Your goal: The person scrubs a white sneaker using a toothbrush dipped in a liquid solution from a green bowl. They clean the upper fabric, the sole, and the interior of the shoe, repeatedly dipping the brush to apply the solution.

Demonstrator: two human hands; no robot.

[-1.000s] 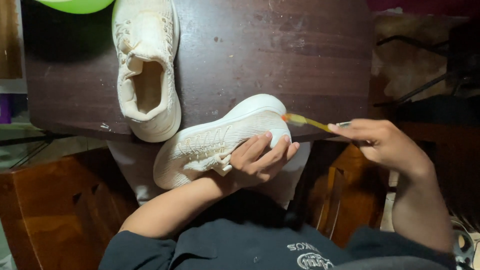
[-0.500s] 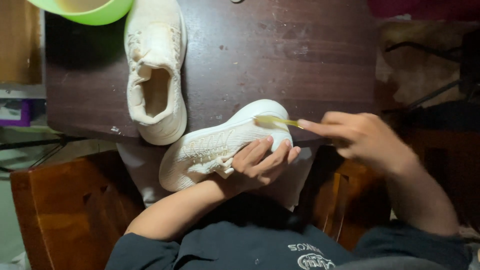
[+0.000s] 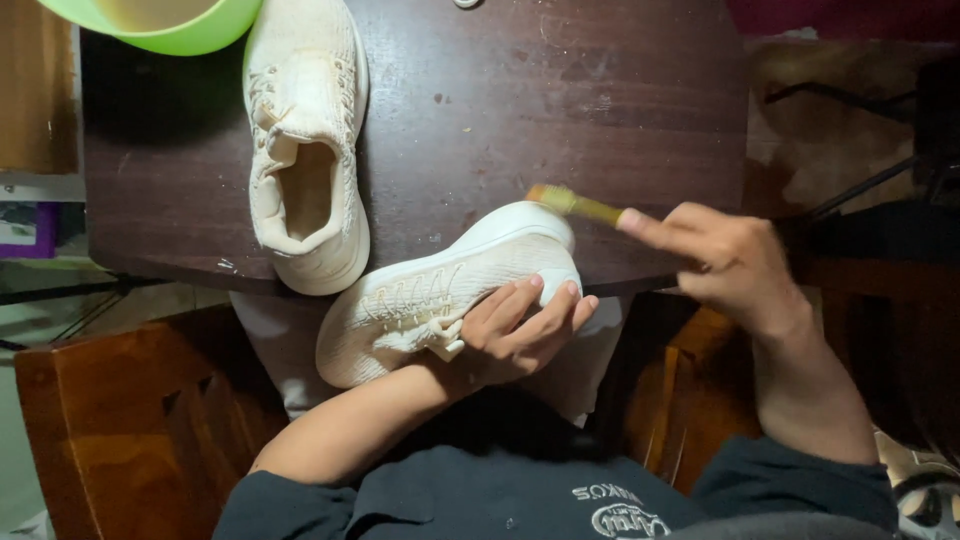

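Observation:
My left hand (image 3: 525,325) grips a cream knit sneaker (image 3: 440,290) from inside its opening, tilted on its side over the near edge of the dark wooden table (image 3: 560,110). My right hand (image 3: 725,260) holds a small yellow brush (image 3: 575,205), its head touching the white sole at the sneaker's heel end. A second cream sneaker (image 3: 305,140) lies flat on the table to the left, opening facing up.
A lime green bowl (image 3: 165,20) sits at the table's far left corner. A wooden chair (image 3: 140,420) stands at lower left, and another wooden piece (image 3: 680,420) at lower right. Dark cables lie on the floor at right.
My right hand has moved left with the brush, from off the shoe's end onto the sole at the heel. The left hand keeps holding the sneaker in place.

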